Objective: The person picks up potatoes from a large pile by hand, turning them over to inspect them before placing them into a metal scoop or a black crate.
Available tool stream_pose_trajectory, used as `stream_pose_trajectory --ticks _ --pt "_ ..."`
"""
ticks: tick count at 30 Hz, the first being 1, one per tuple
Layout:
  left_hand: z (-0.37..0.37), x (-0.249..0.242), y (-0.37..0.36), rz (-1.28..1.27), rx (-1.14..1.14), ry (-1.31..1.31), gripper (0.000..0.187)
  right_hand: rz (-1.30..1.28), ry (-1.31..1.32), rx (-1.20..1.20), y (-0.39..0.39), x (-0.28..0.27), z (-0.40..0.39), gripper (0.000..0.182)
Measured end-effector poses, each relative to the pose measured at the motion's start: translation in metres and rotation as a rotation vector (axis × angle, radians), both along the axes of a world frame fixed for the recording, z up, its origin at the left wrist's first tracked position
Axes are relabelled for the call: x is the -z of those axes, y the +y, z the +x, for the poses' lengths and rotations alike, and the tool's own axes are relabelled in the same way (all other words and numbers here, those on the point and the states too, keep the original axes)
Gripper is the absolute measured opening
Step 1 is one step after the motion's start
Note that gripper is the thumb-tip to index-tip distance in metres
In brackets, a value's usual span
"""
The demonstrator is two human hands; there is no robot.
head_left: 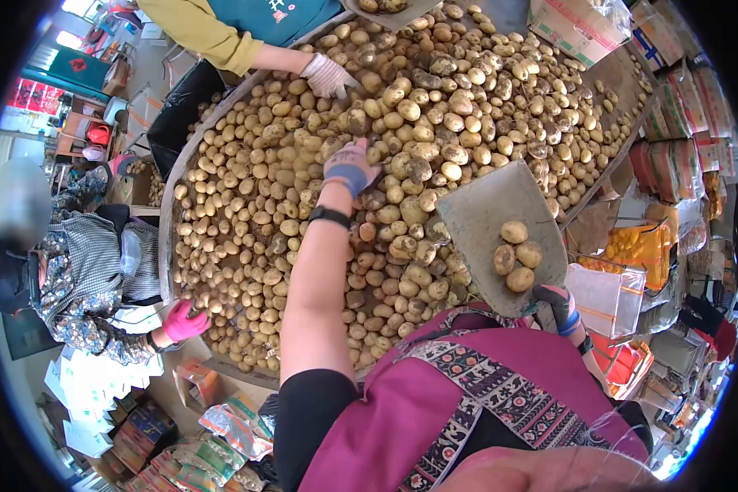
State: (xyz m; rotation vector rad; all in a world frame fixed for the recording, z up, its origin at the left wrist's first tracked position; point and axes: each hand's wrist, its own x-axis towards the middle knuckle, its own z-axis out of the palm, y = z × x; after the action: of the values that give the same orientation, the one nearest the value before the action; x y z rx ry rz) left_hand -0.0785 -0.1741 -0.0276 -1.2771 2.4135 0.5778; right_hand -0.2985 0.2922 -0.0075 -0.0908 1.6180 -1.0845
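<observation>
A broad heap of potatoes [246, 213] covers the large table. My left hand [353, 166], in a pink and grey glove with a blue cuff, reaches over the middle of the heap. Its fingers are apart and touch the potatoes, with nothing visibly held. At the right, my right hand [556, 307], also gloved, is closed on the handle of a grey metal scoop [476, 221]. Several potatoes [514, 232] lie in the scoop near its handle end.
Across the heap is a co-worker's gloved hand [328, 75]. Another co-worker's pink glove [186, 321] is at the left edge. A second scoop [394, 16] is at the top. A cardboard box [578, 29] stands top right; bags and an orange mesh sack [641, 250] are at the right.
</observation>
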Motion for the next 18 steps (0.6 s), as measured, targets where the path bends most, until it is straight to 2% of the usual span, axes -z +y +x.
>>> stream_pose_trajectory --ticks 1,2,3,4,6,7,9,10,12,13,14,15,18 --pt "0.012 0.0 0.008 0.004 0.002 -0.006 0.071 -0.049 -0.074 0.057 -0.004 -0.001 0.002 0.017" --pt "0.025 0.001 0.016 -0.051 -0.107 0.144 0.069 -0.097 -0.149 0.115 -0.011 -0.003 0.004 0.018" --pt "0.033 -0.002 0.026 -0.105 -0.216 0.293 0.067 -0.093 -0.155 0.117 -0.02 -0.011 0.007 0.018" --pt "0.038 -0.006 0.037 -0.099 -0.213 0.284 0.067 -0.097 -0.104 0.058 -0.031 -0.022 0.011 0.019" --pt "0.035 -0.028 0.061 0.675 -0.223 0.845 0.063 -0.093 -0.06 0.002 -0.045 -0.026 0.015 0.021" --pt "0.034 -0.025 0.063 0.678 -0.228 0.84 0.063 -0.131 -0.071 -0.01 -0.05 -0.024 0.015 0.021" --pt "0.027 -0.019 0.055 0.833 -0.23 0.994 0.06 -0.177 -0.042 -0.036 -0.052 -0.015 0.014 0.02" --pt "0.021 -0.02 0.047 0.827 -0.228 0.996 0.06 -0.183 -0.04 -0.038 -0.05 -0.014 0.014 0.02" --pt "0.005 -0.024 0.033 0.045 -0.171 0.558 0.056 -0.176 -0.115 0.045 -0.049 -0.023 0.015 0.019" --pt "-0.005 -0.025 0.034 0.106 -0.166 0.483 0.056 -0.17 -0.111 0.046 -0.041 -0.021 0.012 0.019" --pt "-0.016 -0.03 0.037 0.169 -0.162 0.405 0.056 -0.241 0.112 -0.151 -0.028 -0.016 0.006 0.018" --pt "-0.029 -0.011 0.035 0.142 -0.026 0.274 0.061 -0.314 0.336 -0.35 -0.016 -0.009 0.0 0.017" --pt "-0.025 0.017 0.034 0.166 0.056 0.352 0.063 -0.243 0.255 -0.236 0.014 0.015 -0.006 0.024"
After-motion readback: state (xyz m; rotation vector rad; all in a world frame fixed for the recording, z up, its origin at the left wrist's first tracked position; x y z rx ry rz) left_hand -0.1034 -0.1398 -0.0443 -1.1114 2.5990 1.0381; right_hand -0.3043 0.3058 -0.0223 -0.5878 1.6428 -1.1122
